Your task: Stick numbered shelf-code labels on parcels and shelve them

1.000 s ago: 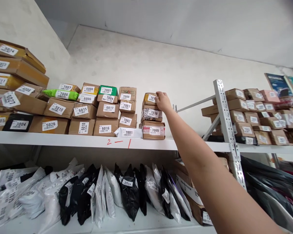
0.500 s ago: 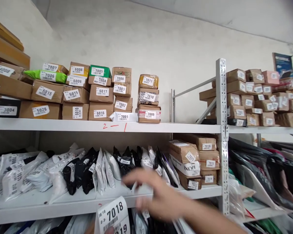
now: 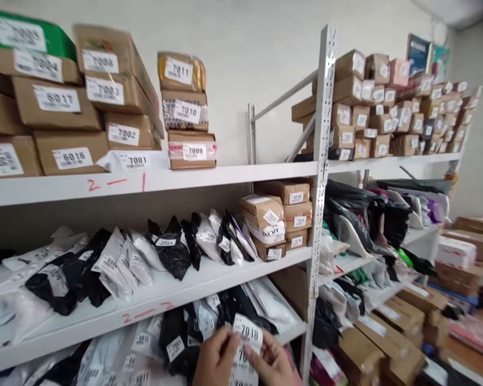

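My left hand [image 3: 216,358] and my right hand [image 3: 274,360] meet low in the view, in front of the lower shelf. Between them they pinch a strip of white printed labels [image 3: 245,333], whose top label reads 7018. Below it a second label is partly covered by the right thumb. Just behind my hands, bagged parcels with number stickers fill the lower shelf, among them a black bag marked 7021 [image 3: 175,348] and a pale bag [image 3: 204,319]. The fingers of both hands are closed on the label strip.
Numbered cardboard boxes, such as box 7009 [image 3: 191,151], stand on the top shelf [image 3: 233,175]. On the middle shelf [image 3: 225,284] lie bagged parcels and a stack of boxes [image 3: 263,230]. A metal post [image 3: 322,134] divides the racks. More cartons [image 3: 360,351] sit at the lower right.
The view has turned right and down. My right hand, blurred and reaching across before, has come back to the label strip and now grips it along with my left hand.
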Demonstrator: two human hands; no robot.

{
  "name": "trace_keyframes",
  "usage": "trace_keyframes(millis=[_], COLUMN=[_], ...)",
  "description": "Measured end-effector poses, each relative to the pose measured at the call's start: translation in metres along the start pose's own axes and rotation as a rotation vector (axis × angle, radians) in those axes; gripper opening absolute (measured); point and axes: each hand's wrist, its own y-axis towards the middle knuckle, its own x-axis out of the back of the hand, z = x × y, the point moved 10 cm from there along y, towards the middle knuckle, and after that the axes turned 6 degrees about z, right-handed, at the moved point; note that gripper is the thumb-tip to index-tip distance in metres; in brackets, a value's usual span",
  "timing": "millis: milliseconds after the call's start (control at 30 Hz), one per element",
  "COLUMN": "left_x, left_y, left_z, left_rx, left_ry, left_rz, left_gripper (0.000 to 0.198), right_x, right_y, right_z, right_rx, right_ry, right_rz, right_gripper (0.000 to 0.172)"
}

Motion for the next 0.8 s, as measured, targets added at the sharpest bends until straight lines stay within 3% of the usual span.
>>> trace_keyframes(millis=[133,300,433,633,800], left_x=[-0.02,-0.028,-0.021,-0.011,-0.004], left_y=[0.005,0.006,0.002,-0.013,-0.033], left_z=[-0.001,0.006,0.024,0.045,0.072], left_rx=[0.124,0.143,0.135,0.153,0.284], left_ry=[-0.258,-0.371,-0.23,0.006,0.081], left_rz=[0.082,0.089,0.049,0.04,-0.045], left_gripper=[0.049,0.041,0.04,0.046,0.054], right_x=[0.016,0.019,0.011,0.019,0.019], right_y=[-0.008,-0.007,-0.006,-0.011,-0.027], right_z=[0.017,0.011,-0.004,-0.041,-0.088], right_rx=[0.004,-0.037,-0.03,-0.066,-0.17], right_ry=[0.006,-0.056,-0.012,0.096,0.163], right_rz=[-0.046,0.032,0.12,0.01,-0.047], right_gripper=[0.04,0.032,0.033,0.032,0.034])
